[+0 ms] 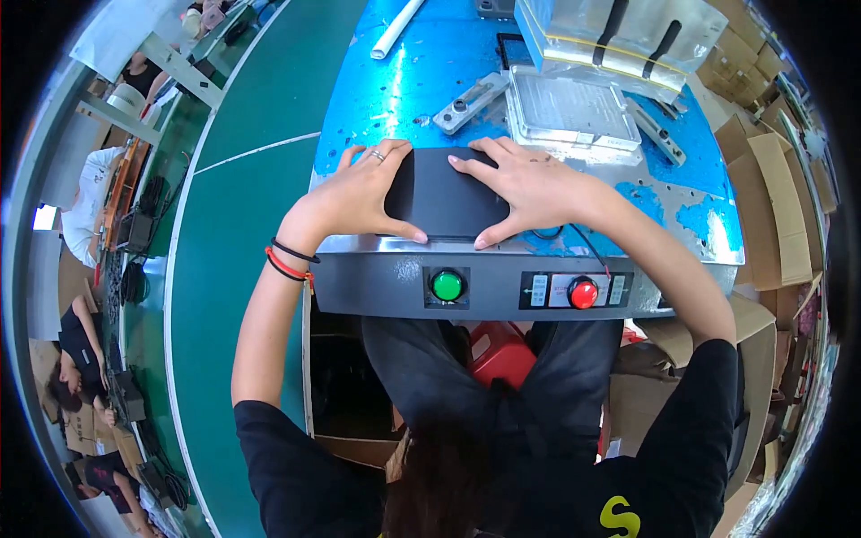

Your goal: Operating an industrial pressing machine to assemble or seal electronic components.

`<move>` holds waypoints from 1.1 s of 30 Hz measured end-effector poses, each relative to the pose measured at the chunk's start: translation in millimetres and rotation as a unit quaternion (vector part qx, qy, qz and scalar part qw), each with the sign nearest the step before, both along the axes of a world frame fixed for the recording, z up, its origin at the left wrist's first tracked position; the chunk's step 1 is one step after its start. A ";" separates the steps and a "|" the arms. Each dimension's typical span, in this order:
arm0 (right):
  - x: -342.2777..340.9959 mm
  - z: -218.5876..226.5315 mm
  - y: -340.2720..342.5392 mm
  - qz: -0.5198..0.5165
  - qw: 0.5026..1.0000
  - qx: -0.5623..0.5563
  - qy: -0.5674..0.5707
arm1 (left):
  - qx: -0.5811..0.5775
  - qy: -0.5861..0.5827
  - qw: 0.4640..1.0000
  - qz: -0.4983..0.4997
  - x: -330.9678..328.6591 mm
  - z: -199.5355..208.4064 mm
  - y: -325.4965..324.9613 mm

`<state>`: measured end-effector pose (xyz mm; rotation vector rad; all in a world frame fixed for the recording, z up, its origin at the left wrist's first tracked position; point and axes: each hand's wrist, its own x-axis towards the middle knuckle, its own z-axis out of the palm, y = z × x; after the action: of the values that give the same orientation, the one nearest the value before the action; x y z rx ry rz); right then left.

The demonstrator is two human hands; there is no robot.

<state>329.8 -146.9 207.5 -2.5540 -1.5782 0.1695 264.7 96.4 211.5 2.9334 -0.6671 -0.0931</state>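
Note:
A flat, dark grey box (453, 193) lies at the front edge of the machine's bed, a seam running across its left part. Against its left side is my left hand (363, 190), fingers on the far edge and thumb on the near edge. My right hand (525, 184) grips the right side likewise, its index finger stretched over the top and its thumb at the near edge. Both hands hold the box between them; its underside is hidden.
The front panel carries a green button (447, 285) and a red button (583, 292). Beyond my right hand lie a clear plastic case (574, 108), metal clamp bars (471, 103) and a stack of clear sheets (619, 45). Cardboard boxes (771, 206) stand at right; people work at far left.

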 end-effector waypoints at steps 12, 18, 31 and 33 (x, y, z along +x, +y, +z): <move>-19.4 0.9 25.5 -0.070 0.997 -0.030 -0.005 | -0.066 0.043 0.997 0.007 4.9 5.1 -11.0; -14.1 6.0 -30.4 0.027 0.999 -0.021 0.004 | -0.039 -0.065 0.995 -0.059 -9.4 1.2 -49.6; 97.7 33.1 -205.4 -0.144 0.985 0.085 -0.048 | -0.179 -0.150 0.962 -0.139 165.2 -6.7 -196.5; 97.9 17.9 -191.2 -0.141 0.980 0.126 -0.059 | -0.203 -0.165 0.950 -0.168 174.8 -12.3 -175.3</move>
<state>427.7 -338.2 225.4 -2.5836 -1.1622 -0.2025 439.5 -78.9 199.2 2.4324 -1.0817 0.4578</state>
